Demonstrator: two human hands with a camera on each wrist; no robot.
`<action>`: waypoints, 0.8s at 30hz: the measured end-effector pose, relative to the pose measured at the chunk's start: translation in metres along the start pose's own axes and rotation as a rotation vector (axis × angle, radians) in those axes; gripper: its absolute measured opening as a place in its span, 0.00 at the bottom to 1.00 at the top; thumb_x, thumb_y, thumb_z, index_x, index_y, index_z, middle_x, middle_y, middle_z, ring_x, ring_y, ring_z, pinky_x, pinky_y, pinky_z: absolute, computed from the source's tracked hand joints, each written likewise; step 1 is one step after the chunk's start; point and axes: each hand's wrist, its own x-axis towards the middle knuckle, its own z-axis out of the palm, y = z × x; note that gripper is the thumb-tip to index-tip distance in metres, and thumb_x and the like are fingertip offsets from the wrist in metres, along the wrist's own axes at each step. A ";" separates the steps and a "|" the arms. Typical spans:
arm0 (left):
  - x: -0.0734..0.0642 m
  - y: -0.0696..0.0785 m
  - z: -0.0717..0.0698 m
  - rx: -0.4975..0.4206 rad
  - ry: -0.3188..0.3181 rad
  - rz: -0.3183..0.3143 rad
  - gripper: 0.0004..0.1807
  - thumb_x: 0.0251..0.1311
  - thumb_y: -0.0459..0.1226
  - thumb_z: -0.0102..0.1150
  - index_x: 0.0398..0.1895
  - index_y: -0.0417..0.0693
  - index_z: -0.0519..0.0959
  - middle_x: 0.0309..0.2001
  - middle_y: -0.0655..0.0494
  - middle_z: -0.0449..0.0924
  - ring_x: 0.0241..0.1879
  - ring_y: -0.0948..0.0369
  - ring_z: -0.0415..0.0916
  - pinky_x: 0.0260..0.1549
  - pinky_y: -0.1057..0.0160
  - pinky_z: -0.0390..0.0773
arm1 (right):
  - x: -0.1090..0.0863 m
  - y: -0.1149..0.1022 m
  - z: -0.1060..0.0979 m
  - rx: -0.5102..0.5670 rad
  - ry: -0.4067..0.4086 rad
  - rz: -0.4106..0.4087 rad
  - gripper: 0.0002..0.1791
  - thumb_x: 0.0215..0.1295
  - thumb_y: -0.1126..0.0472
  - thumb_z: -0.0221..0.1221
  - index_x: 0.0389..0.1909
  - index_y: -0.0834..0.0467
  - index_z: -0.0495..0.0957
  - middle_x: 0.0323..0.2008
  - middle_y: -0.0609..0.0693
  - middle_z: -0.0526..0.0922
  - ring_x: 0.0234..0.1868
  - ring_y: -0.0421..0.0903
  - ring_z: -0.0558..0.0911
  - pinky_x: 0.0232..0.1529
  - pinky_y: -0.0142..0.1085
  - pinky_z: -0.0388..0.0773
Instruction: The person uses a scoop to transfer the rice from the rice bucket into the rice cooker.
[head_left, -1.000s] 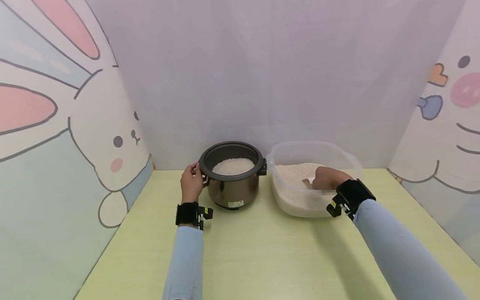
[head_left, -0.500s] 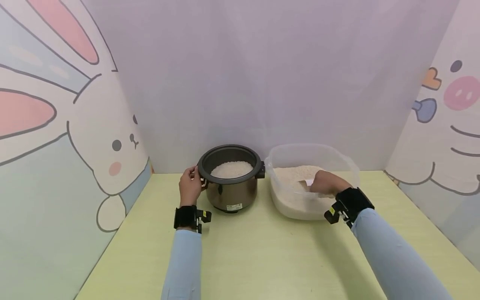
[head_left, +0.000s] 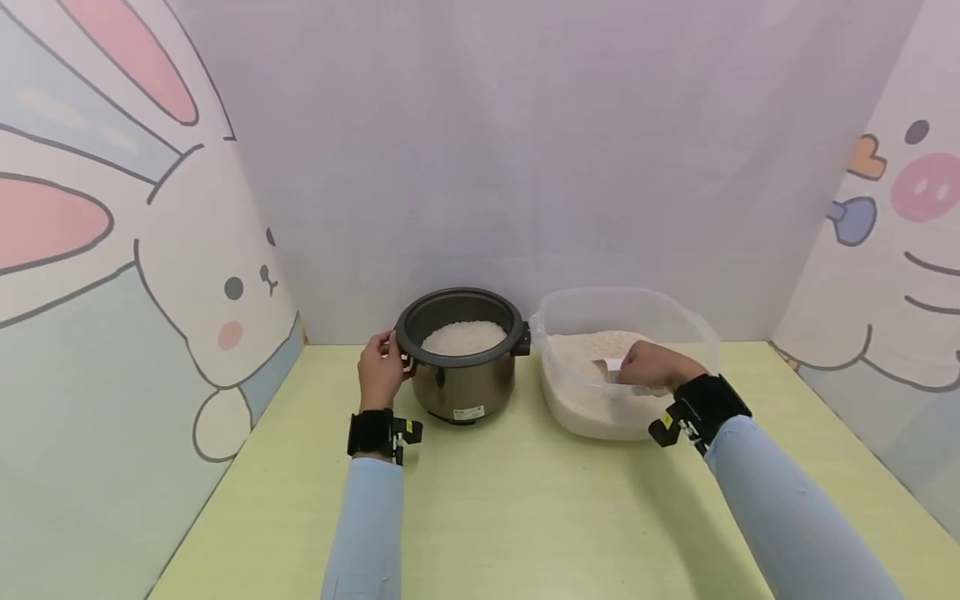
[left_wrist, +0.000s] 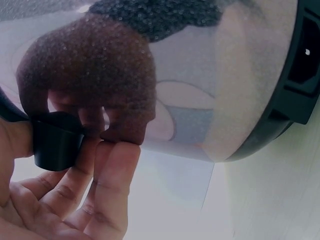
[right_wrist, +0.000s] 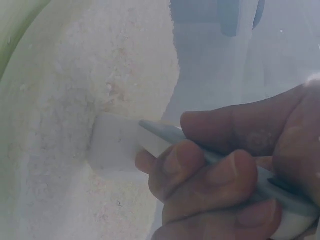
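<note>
On the green table [head_left: 510, 517], the left hand [head_left: 380, 371] grasps one handle [left_wrist: 57, 147] of the dark pot [head_left: 465, 387], covering it partly. Inside the cloudy tub [head_left: 637, 294], the right hand [head_left: 654, 367] grips a white scoop [right_wrist: 116, 145] whose edge blurs into the rice [head_left: 581, 350]. Behind is a lilac backdrop [head_left: 510, 150].

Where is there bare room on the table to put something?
Bare table: between the sleeves, also outside each, up to the side panels. Crowded: the back middle, where the left hand grips the rice cooker and the right hand is in the plastic tub.

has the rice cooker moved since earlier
No; judged against the rabbit drawing at left, the rice cooker sits where it did, with no visible shift either way.
</note>
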 end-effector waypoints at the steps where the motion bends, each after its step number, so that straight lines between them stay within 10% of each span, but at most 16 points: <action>1: 0.000 0.000 0.000 0.001 0.002 -0.002 0.22 0.80 0.46 0.47 0.65 0.40 0.74 0.49 0.40 0.79 0.40 0.49 0.82 0.36 0.59 0.89 | 0.000 0.000 0.000 -0.001 -0.003 -0.002 0.24 0.71 0.64 0.56 0.12 0.54 0.68 0.13 0.42 0.56 0.17 0.40 0.56 0.23 0.33 0.58; 12: -0.001 0.000 0.000 0.008 0.004 -0.014 0.23 0.80 0.47 0.47 0.66 0.41 0.73 0.51 0.40 0.79 0.41 0.48 0.82 0.38 0.57 0.89 | 0.005 0.008 -0.006 0.076 -0.054 -0.079 0.16 0.76 0.60 0.55 0.38 0.67 0.87 0.23 0.44 0.73 0.24 0.42 0.67 0.31 0.35 0.69; 24: -0.001 0.001 0.000 0.025 0.002 -0.003 0.23 0.80 0.47 0.47 0.66 0.41 0.73 0.51 0.40 0.79 0.42 0.47 0.83 0.38 0.56 0.89 | 0.001 0.011 -0.010 0.360 -0.076 0.021 0.22 0.75 0.60 0.57 0.59 0.73 0.77 0.38 0.55 0.83 0.27 0.41 0.77 0.30 0.30 0.79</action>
